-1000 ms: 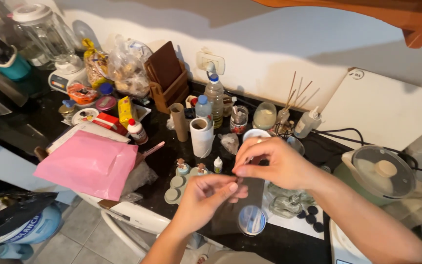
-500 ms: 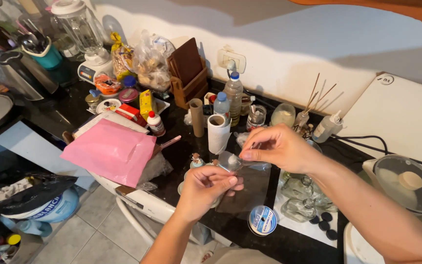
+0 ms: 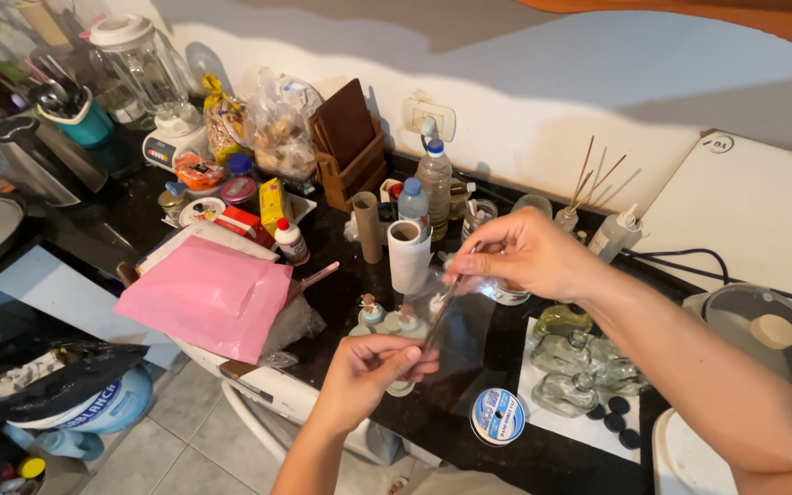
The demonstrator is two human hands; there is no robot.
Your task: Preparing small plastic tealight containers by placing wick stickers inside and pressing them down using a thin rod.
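Both of my hands hold a clear plastic sleeve (image 3: 458,323) above the black counter (image 3: 341,284). My left hand (image 3: 376,364) pinches its lower edge near the counter's front. My right hand (image 3: 522,252) grips its upper end, higher and farther back. The sleeve hangs slanted between them and looks empty. Just beneath it stand small corked bottles (image 3: 373,316), and a white paper roll (image 3: 410,257) is right behind.
A blue-and-white spool (image 3: 497,415) lies at the counter's front edge. Empty glass bottles (image 3: 566,367) sit on white paper to the right, near a pan lid (image 3: 767,335). A pink envelope (image 3: 208,298) lies left. Water bottles (image 3: 434,179), jars and a blender (image 3: 144,64) crowd the back.
My hands have drawn apart, the left one lower and the right one higher, and the clear sleeve is now stretched between them. The view has shifted so the counter items sit further right.
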